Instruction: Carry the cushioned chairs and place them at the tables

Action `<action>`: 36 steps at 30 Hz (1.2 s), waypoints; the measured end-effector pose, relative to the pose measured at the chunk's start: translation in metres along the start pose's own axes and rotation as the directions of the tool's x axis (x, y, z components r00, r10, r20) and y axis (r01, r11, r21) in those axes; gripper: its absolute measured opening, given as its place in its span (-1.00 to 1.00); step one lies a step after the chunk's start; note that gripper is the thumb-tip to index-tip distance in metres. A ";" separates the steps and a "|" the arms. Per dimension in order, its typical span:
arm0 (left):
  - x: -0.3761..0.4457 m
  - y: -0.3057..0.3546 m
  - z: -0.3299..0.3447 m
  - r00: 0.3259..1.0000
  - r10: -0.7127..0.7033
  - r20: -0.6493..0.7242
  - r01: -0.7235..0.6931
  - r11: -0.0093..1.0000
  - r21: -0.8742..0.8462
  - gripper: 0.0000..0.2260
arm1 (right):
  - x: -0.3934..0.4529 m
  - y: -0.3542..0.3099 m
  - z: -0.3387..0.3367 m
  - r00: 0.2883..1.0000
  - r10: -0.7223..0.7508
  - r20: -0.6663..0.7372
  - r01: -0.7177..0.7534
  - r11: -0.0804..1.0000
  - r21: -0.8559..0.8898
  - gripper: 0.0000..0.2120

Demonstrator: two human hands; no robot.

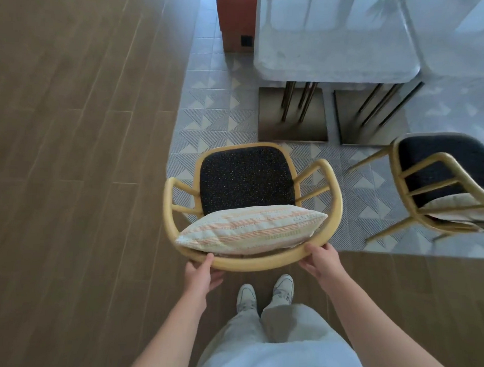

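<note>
A yellow-framed chair (334,186) with a dark speckled seat stands in front of me, facing a white marble table (333,54). A striped cream and orange cushion (250,227) leans against its curved backrest. My left hand (202,272) grips the backrest rail at its left end, thumb on top and fingers underneath. Over at the rail's right end, my right hand (320,260) holds it the same way. A second chair (438,179) of the same kind, with its own cushion, stands at the right by the table.
The table rests on two dark metal bases (292,116) on a patterned tile floor. A red-brown seat (235,15) stands at the table's far left. Wood-plank floor (72,150) spreads to the left and under my feet (264,294).
</note>
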State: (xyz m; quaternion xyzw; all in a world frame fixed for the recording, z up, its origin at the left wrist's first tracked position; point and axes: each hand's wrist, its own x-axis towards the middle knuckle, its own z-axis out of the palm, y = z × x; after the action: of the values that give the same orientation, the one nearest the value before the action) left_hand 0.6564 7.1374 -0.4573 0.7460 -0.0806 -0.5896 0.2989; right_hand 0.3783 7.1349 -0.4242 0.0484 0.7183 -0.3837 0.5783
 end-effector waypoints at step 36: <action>-0.060 -0.012 0.247 0.998 -0.021 0.053 0.025 0.997 -0.074 -0.69 | 0.138 -0.192 -0.175 0.993 -0.105 -0.055 0.090 0.969 -0.230 -0.83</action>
State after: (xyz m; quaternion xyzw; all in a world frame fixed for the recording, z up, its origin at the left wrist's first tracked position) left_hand 0.4066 7.0886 -0.4446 0.7195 -0.0575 -0.6149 0.3176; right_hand 0.0957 7.0549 -0.4423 -0.0408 0.7779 -0.3251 0.5361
